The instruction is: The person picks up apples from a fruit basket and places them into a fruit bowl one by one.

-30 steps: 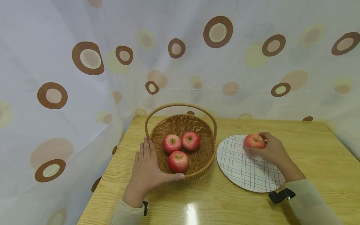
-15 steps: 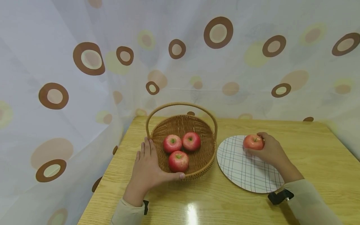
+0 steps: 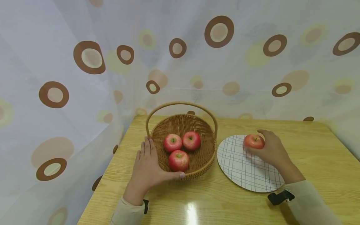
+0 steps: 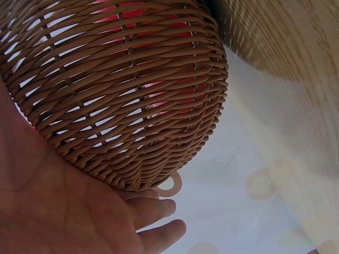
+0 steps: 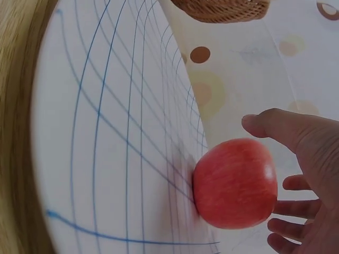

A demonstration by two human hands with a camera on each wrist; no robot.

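A red apple (image 3: 254, 141) rests near the back edge of a round white plate with a grid pattern (image 3: 242, 165). Around its right side is my right hand (image 3: 271, 148). The right wrist view shows the thumb apart from the apple (image 5: 235, 182), with the other fingers loosely bent beside its far side; whether those touch is hard to tell. A wicker basket (image 3: 206, 159) with an arched handle stands to the left, holding three red apples (image 3: 178, 161). My left hand (image 3: 147, 170) lies along its left side with straight fingers, thumb stretched along the front rim.
The basket and plate stand side by side on a wooden table (image 3: 225, 206), with a narrow gap between them. A patterned curtain (image 3: 197, 62) hangs behind the table and along its left side. Both wrists wear black straps.
My right hand's fingers have spread slightly away from the apple, which stays on the plate. My left hand and the basket have hardly moved.
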